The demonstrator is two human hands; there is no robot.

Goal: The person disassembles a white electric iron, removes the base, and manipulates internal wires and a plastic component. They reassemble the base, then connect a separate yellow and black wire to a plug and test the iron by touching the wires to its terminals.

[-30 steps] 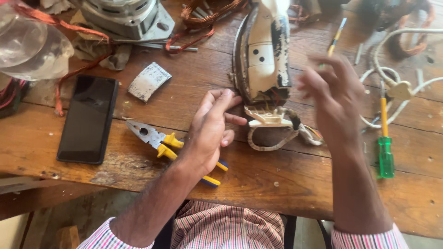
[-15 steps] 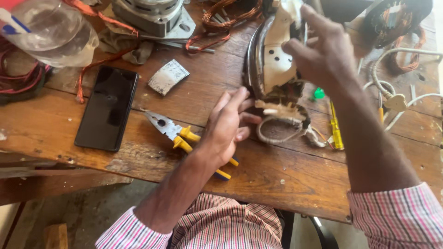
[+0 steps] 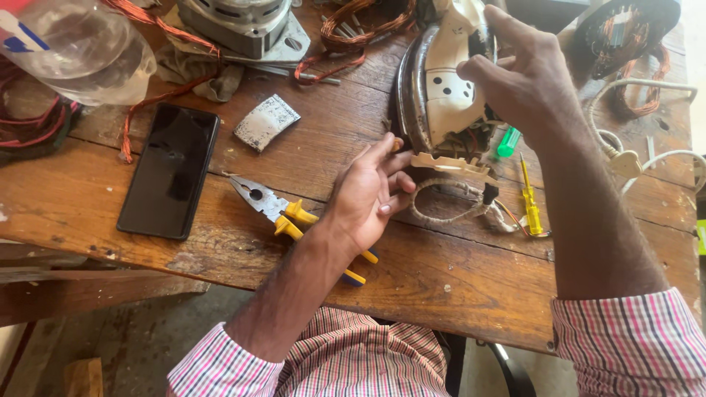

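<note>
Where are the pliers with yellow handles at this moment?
In the head view, the pliers lie on the wooden table, left of centre, between the black phone and the left hand, their handles partly under the wrist.

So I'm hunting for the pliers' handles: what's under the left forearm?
The yellow-handled pliers lie on the wooden table, jaws showing. The left hand and wrist cover the handles' middle; their ends peek out.

The left hand [image 3: 368, 195] is lying low with its back turned up, the wrist straight and the forearm running down toward the body; its fingers are curling loosely inward, the forefinger reaching furthest forward. The right hand [image 3: 518, 81] is hanging higher, raised above the left, its fingers bending in a claw-like grip, the forearm stretching up from a rolled checked sleeve.
</note>
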